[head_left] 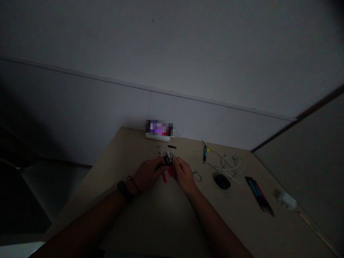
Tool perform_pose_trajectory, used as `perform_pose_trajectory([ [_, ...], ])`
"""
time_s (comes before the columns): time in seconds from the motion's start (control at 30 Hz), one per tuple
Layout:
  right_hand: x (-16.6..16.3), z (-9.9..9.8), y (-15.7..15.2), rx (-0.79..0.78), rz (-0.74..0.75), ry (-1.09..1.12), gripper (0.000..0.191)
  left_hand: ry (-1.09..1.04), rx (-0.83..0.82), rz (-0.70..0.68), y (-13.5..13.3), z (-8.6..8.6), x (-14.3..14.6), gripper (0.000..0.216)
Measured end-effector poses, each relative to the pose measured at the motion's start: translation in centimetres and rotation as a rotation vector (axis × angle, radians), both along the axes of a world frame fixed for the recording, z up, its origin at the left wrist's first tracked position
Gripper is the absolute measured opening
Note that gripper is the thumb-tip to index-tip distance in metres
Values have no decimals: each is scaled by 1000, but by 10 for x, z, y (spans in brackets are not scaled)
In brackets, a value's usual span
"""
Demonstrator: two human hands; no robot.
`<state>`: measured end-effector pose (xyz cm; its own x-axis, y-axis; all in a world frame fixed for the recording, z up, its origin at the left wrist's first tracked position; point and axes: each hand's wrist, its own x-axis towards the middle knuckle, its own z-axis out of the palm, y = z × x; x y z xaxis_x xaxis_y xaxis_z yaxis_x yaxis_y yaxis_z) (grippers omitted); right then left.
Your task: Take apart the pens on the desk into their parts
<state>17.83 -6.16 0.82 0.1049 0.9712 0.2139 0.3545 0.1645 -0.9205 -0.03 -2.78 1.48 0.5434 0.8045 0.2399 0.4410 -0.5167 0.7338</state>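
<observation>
The scene is dim. My left hand (pixel 148 174) and my right hand (pixel 183 172) meet at the middle of a light wooden table (pixel 150 222), fingers closed around a bundle of pens (pixel 167 165) with red, black and white parts. The white ends stick up toward the wall and two red ends point down between the hands. A dark watch and a thin red band sit on my left wrist. How many pens each hand grips is hard to make out.
A phone on a white stand (pixel 159 130) is at the table's far edge. A loose black pen (pixel 172 146), a blue pen (pixel 204 154), tangled white cable (pixel 231 165), a black mouse (pixel 222 181), dark pens (pixel 258 194) and a white charger (pixel 285 199) lie to the right.
</observation>
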Motion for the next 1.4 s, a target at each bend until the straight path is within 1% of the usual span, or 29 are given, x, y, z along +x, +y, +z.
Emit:
perform_pose_trajectory([
  [0.17, -1, 2, -1, 7, -12, -6, 48, 38, 23, -9, 2, -1, 2, 35],
  [0.27, -2, 2, -1, 20, -5, -16, 45, 44, 55, 16, 2, -1, 3, 40],
  [0.33, -1, 0, -1, 14, 13, -7, 43, 18, 63, 27, 2, -1, 2, 38],
  [0.43, 0, -2, 0, 0, 19, 6, 42, -26, 31, 38, 1, 0, 1, 27],
  [0.53, 1, -3, 1, 5, -1, 6, 42, -42, 10, 87, 0, 0, 1, 32],
  [0.63, 1, -4, 1, 14, -8, 0, 41, -40, 26, 92, 0, 0, 1, 19],
  [0.7, 2, -5, 2, 10, -7, 5, 40, -36, 35, 88, 0, 0, 1, 15],
  [0.87, 3, -7, 3, 9, -16, 52, 40, -30, 47, 71, 2, -1, 1, 17],
  [1.1, 1, -5, 4, 20, -42, 75, 39, -9, 56, 54, 2, 1, 1, 26],
  [1.23, 6, -3, 6, 58, -118, 64, 38, -40, 25, 69, 2, 1, 1, 28],
  [1.33, 16, -1, 11, 119, -249, -13, 36, -77, 1, 93, 3, 0, 0, 27],
  [1.4, 25, -2, 15, 169, -352, -117, 33, -97, -9, 110, 3, 0, 0, 27],
])
